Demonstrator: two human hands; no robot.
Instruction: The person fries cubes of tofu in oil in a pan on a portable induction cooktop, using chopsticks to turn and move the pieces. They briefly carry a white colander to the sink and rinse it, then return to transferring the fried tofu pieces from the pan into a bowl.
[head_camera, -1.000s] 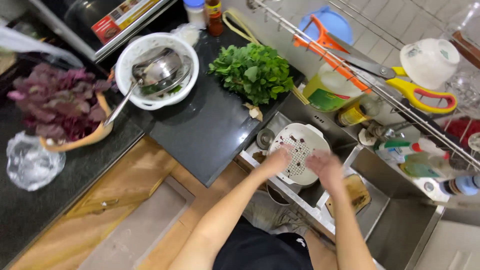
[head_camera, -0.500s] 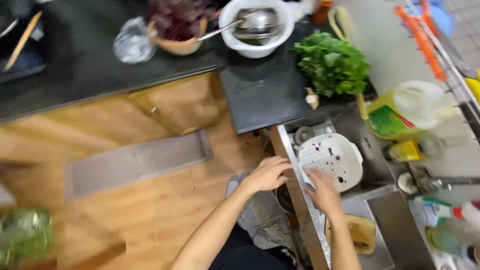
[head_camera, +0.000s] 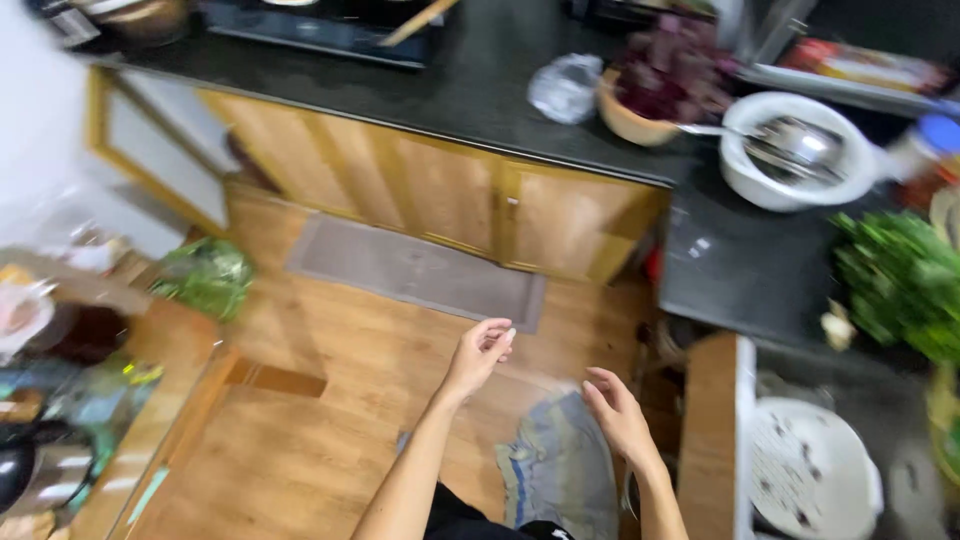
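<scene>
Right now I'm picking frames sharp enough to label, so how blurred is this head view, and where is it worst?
Head view: motion blur smears the whole frame; the green herbs and the bagged clutter at the left edge are worst. The left hand and right hand, both empty over the wooden floor, keep readable outlines. Glare glints on the metal bowl; lighting is warm and even.

1. Counter (head_camera: 480, 85): black, glossy.
2. Cabinets (head_camera: 450, 205): honey-yellow wood.
3. Floor (head_camera: 330, 400): orange-brown wood grain.
4. Mat (head_camera: 415, 270): plain grey.
5. Colander (head_camera: 810, 475) at four o'clock: white, dotted with holes.
6. Herbs (head_camera: 900, 285) at three o'clock: deep green.
7. Leaves (head_camera: 675, 80) at one o'clock: purple, in a tan bowl (head_camera: 625, 120).
</scene>
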